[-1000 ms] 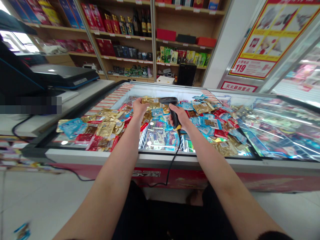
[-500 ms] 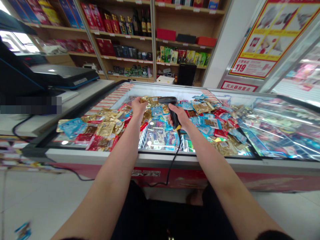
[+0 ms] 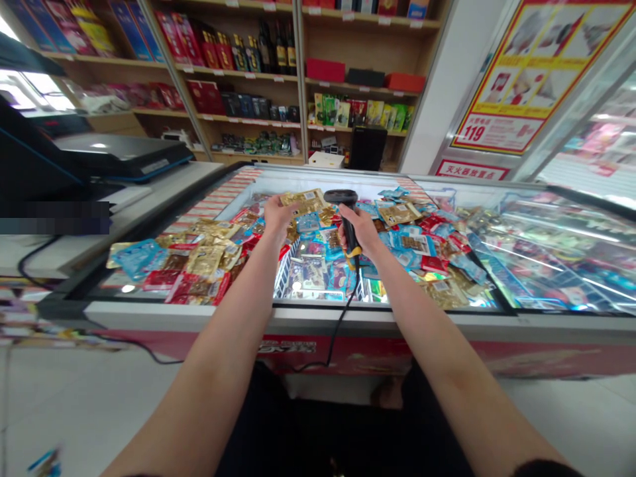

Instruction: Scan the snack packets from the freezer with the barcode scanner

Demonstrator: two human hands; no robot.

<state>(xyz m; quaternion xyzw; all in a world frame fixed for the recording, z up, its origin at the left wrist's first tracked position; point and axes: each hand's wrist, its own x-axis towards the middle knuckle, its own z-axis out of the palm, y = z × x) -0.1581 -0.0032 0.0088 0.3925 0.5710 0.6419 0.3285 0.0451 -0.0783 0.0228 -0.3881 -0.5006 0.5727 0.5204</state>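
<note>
My left hand (image 3: 276, 215) is closed on a gold snack packet (image 3: 303, 200), held up over the glass lid of a chest freezer (image 3: 298, 318). My right hand (image 3: 358, 232) grips a black corded barcode scanner (image 3: 342, 205), its head close to the packet's right edge. Beneath both hands, several gold, blue and red snack packets (image 3: 199, 258) lie spread over the freezer top. The scanner's cable (image 3: 334, 338) hangs down over the freezer's front.
A counter with a dark laptop-like device (image 3: 119, 156) stands to the left. Wooden shelves (image 3: 278, 79) of boxes and bottles line the back wall. A red and yellow poster (image 3: 521, 73) hangs at right, beside a glass cabinet (image 3: 586, 225). White tiled floor lies below.
The view has shifted slightly; both hands stay over the freezer. The gold packet now faces flatter toward the scanner head, and the scanner stands a bit more upright.
</note>
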